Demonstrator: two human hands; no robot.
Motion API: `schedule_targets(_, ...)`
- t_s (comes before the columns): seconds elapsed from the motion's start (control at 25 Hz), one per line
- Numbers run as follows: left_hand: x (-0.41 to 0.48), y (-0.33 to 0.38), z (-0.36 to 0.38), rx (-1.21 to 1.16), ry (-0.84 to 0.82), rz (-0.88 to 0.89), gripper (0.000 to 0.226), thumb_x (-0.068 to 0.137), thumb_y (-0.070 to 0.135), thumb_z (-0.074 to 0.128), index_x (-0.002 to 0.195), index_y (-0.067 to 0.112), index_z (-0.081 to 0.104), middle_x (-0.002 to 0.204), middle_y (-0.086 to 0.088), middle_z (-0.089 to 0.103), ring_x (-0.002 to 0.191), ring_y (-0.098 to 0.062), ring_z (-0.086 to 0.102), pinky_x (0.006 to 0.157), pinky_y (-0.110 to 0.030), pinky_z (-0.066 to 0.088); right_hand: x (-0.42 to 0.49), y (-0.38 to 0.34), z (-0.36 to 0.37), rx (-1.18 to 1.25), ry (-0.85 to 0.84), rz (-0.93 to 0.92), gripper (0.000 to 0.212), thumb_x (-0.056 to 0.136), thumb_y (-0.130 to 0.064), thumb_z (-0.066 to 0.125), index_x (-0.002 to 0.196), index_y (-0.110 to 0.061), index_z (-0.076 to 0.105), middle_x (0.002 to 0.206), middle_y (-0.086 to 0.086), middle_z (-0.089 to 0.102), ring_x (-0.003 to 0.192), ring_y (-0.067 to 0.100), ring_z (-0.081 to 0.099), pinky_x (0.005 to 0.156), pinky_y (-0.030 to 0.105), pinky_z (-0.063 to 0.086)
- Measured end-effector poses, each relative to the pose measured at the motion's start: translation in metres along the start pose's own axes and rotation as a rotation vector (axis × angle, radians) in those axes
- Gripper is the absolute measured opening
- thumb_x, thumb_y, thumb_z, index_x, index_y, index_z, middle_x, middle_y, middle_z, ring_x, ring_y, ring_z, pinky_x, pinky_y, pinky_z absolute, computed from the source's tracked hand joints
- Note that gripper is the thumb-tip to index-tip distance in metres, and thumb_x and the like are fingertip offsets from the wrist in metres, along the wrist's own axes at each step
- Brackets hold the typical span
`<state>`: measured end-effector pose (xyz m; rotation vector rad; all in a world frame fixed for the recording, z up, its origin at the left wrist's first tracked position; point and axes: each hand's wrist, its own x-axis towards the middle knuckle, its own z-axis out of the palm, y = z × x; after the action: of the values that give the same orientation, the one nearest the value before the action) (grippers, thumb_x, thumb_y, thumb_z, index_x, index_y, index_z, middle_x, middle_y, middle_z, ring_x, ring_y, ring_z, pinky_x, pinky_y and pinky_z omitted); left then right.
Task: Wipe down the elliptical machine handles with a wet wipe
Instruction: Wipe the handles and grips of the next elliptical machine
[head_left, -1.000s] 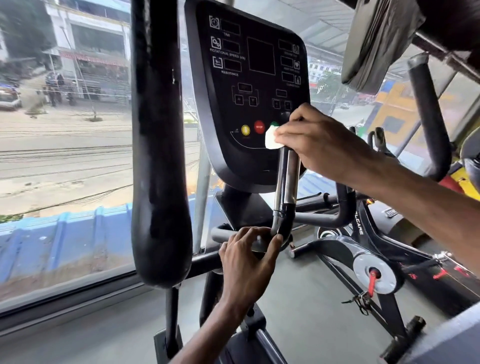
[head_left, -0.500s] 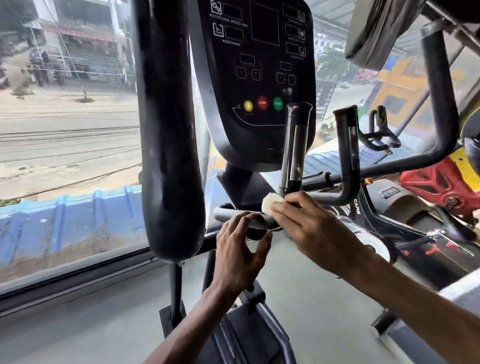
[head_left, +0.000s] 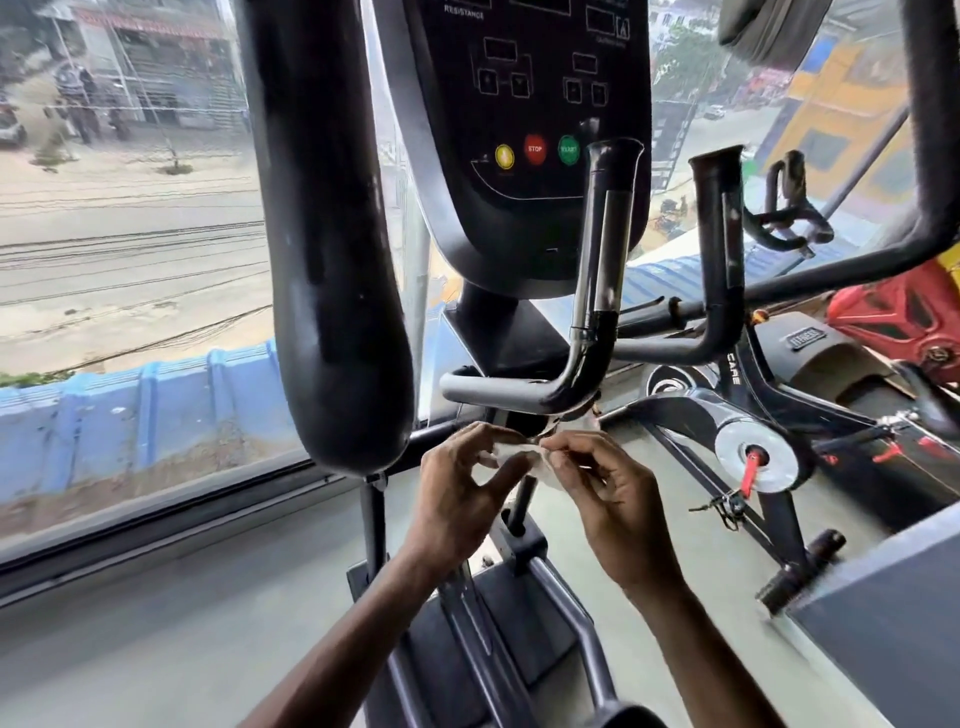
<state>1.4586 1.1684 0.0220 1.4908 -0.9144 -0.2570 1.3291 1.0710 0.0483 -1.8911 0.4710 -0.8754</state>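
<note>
Noted both hands just under the bend of the inner handle (head_left: 592, 291); left hand (head_left: 462, 499) and right hand (head_left: 608, 493) each pinched the wet wipe (head_left: 511, 454), which was stretched between their fingertips; I could not tell whether the wipe's upper edge touched the bend; padded swing handle (head_left: 332, 260) crowded the left side; floor (head_left: 727, 561) lay open to the right.

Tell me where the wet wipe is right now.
Head view, lower centre: the wet wipe is pinched between the left hand and right hand, just below the bend of the handle.
</note>
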Motion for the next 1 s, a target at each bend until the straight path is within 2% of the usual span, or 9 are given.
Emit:
schedule_targets(0.16,-0.006,0.006,0.006,-0.424,0.001,-0.247,0.019,0.090,0.012,0.071,0.092,-0.007,0.067,0.082,-0.014,0.072,0.077,-0.018,0.068,0.072,-0.031,0.054,-0.005,0.009,0.006,0.134,0.049,0.200,0.015,0.089,-0.008,0.070,0.097,-0.020,0.073,0.093,-0.006,0.077,0.085,0.007,0.072,0.075,0.020,0.055)
schedule_targets(0.28,-0.011,0.012,0.009,-0.712,0.005,-0.448,0.016,0.089,0.014,0.066,0.093,-0.001,0.069,0.082,-0.008,0.074,0.076,-0.018,0.071,0.066,-0.025,0.057,-0.003,0.015,0.014,0.192,0.179,0.321,0.010,0.090,-0.006,0.070,0.095,-0.013,0.075,0.081,0.001,0.077,0.068,0.011,0.068,0.066,0.030,0.055)
schedule_targets(0.4,-0.012,0.013,0.011,-0.742,0.151,-0.544,0.015,0.093,0.015,0.064,0.094,0.003,0.073,0.082,-0.006,0.075,0.077,-0.019,0.072,0.069,-0.026,0.060,-0.001,0.020,0.009,0.195,0.312,0.357,0.007,0.090,-0.012,0.071,0.093,-0.017,0.075,0.085,0.002,0.078,0.075,0.013,0.071,0.069,0.039,0.058)
schedule_targets(0.56,0.001,0.022,0.014,-0.778,0.472,-0.397,0.019,0.100,0.009,0.056,0.103,-0.005,0.068,0.080,0.002,0.077,0.078,-0.015,0.074,0.069,-0.023,0.061,0.012,0.021,-0.006,0.223,0.469,0.326,0.015,0.089,-0.009,0.070,0.098,-0.021,0.073,0.097,0.000,0.077,0.097,0.021,0.072,0.086,0.043,0.059)
schedule_targets(0.64,0.005,0.023,0.022,-0.629,0.564,-0.263,0.022,0.102,0.010,0.053,0.110,-0.005,0.067,0.086,0.005,0.078,0.082,-0.010,0.074,0.071,-0.021,0.059,0.021,0.016,-0.006,0.234,0.471,0.269,0.021,0.087,-0.006,0.067,0.098,-0.023,0.072,0.101,-0.001,0.077,0.100,0.018,0.071,0.092,0.046,0.056)
schedule_targets(0.72,0.003,0.019,0.035,-0.265,0.594,-0.111,0.025,0.104,0.015,0.052,0.119,0.005,0.069,0.100,0.005,0.077,0.092,-0.007,0.072,0.077,-0.022,0.058,0.027,0.009,-0.001,0.223,0.444,0.209,0.023,0.085,-0.009,0.066,0.098,-0.026,0.071,0.103,-0.004,0.076,0.098,0.015,0.071,0.092,0.044,0.056)
schedule_targets(0.8,0.002,0.012,0.054,0.067,0.522,0.043,0.030,0.104,0.018,0.051,0.130,0.014,0.066,0.118,0.000,0.074,0.104,-0.009,0.071,0.083,-0.022,0.057,0.032,0.005,0.004,0.196,0.417,0.154,0.025,0.086,-0.007,0.066,0.099,-0.028,0.069,0.099,-0.009,0.074,0.094,0.010,0.070,0.086,0.034,0.056)
schedule_targets(0.88,0.005,-0.002,0.070,0.256,0.392,0.237,0.037,0.103,0.015,0.047,0.137,0.010,0.059,0.137,-0.005,0.062,0.124,-0.015,0.062,0.100,-0.024,0.052,0.035,0.005,0.006,0.180,0.399,0.114,0.026,0.087,-0.006,0.066,0.099,-0.030,0.067,0.095,-0.014,0.073,0.090,0.006,0.068,0.079,0.024,0.053)
schedule_targets(1.0,0.022,-0.037,0.070,0.454,0.353,0.376,0.037,0.104,0.009,0.041,0.135,0.000,0.058,0.141,-0.012,0.058,0.132,-0.020,0.056,0.112,-0.036,0.044,0.035,0.007,0.004,0.155,0.383,0.087,0.028,0.088,-0.006,0.065,0.097,-0.032,0.066,0.092,-0.019,0.072,0.089,0.002,0.067,0.079,0.020,0.052)
